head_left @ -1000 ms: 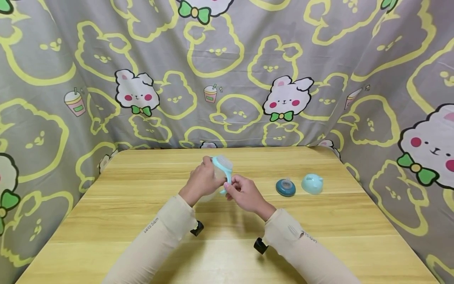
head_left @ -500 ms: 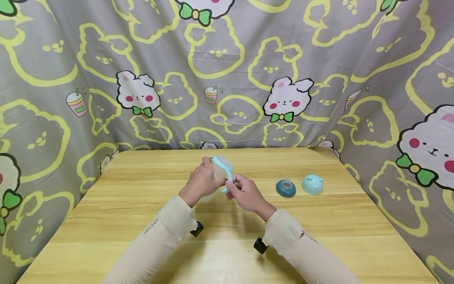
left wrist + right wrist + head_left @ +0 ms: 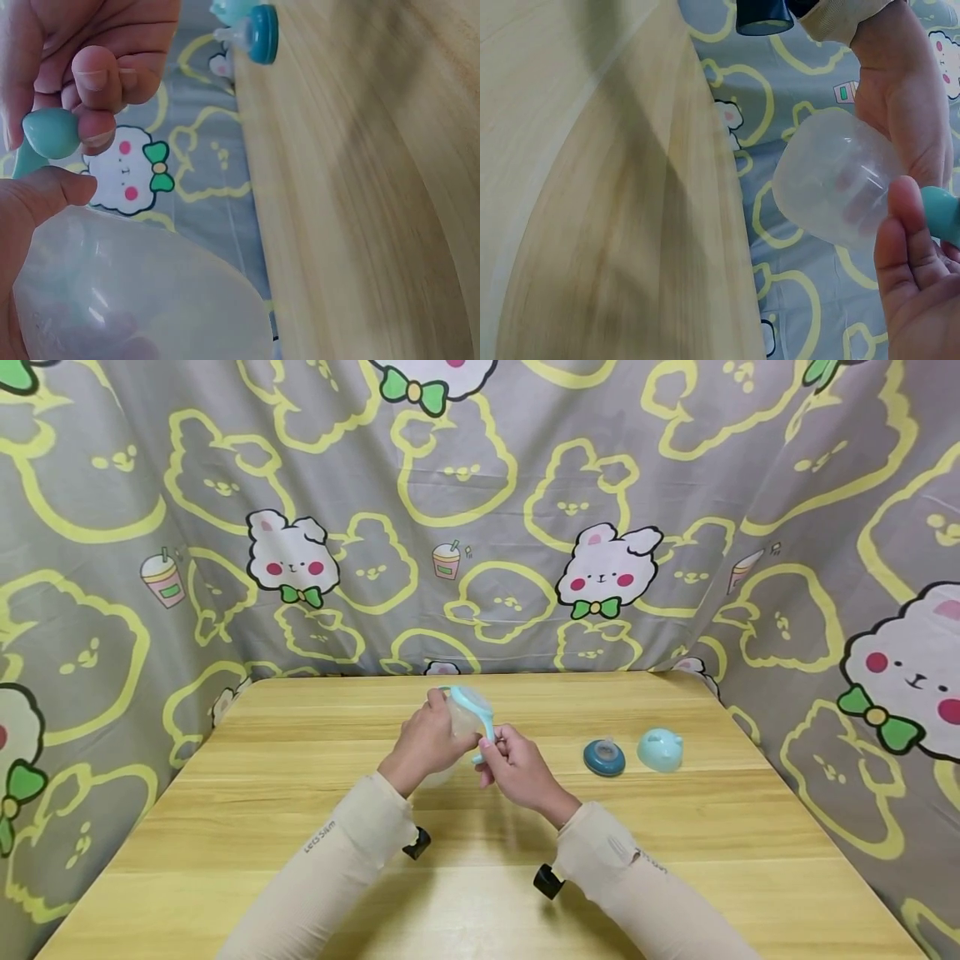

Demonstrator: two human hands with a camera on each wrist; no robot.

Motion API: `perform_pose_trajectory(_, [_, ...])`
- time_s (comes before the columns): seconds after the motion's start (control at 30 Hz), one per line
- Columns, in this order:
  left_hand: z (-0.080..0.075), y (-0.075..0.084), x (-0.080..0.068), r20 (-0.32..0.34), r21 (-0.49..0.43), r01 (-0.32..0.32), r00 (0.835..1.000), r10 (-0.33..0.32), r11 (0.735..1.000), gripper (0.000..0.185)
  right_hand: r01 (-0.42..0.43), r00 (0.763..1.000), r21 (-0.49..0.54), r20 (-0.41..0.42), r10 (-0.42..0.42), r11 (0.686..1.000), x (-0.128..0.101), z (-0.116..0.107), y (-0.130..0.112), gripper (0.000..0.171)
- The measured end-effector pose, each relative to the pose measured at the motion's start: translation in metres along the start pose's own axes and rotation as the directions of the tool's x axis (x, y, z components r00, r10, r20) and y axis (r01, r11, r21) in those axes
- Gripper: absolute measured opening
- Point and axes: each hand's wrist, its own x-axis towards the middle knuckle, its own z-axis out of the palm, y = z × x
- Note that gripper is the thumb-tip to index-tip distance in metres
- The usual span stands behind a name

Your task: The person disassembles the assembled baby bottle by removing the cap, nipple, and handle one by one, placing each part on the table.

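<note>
Above the middle of the wooden table (image 3: 300, 827), the left hand (image 3: 429, 742) wraps its fingers round a clear plastic bottle (image 3: 459, 720) held off the surface, while the right hand (image 3: 517, 768) pinches the end of the bottle's teal handle (image 3: 487, 727) between thumb and fingertips. To work the handle well, the left hand should probably keep the soft bottle steady without squeezing it out of shape, and the right should likely turn or pull evenly rather than jerk. Well apart to the right, a dark blue ring with a teat (image 3: 604, 757) lies on the table just beside a pale teal cap (image 3: 660, 749).
</note>
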Motion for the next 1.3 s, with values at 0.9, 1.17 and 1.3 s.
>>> perform_pose_trajectory(0.9, [-0.002,-0.005,-0.005,0.022,0.009,0.023,0.999,-0.023,1.000,0.077,-0.015,0.998,0.001,-0.064,0.016,1.000,-0.004,-0.019,-0.028,0.014])
perform_pose_trajectory(1.17, [-0.005,-0.008,-0.006,0.027,0.024,0.022,0.999,-0.022,0.999,0.076,-0.037,0.998,-0.012,-0.059,0.037,0.999,-0.006,-0.025,-0.023,0.014])
perform_pose_trajectory(1.3, [-0.006,-0.009,-0.005,0.020,0.022,0.011,1.000,-0.011,1.000,0.075,-0.055,0.997,-0.042,-0.064,0.052,0.998,-0.006,-0.030,-0.023,0.017])
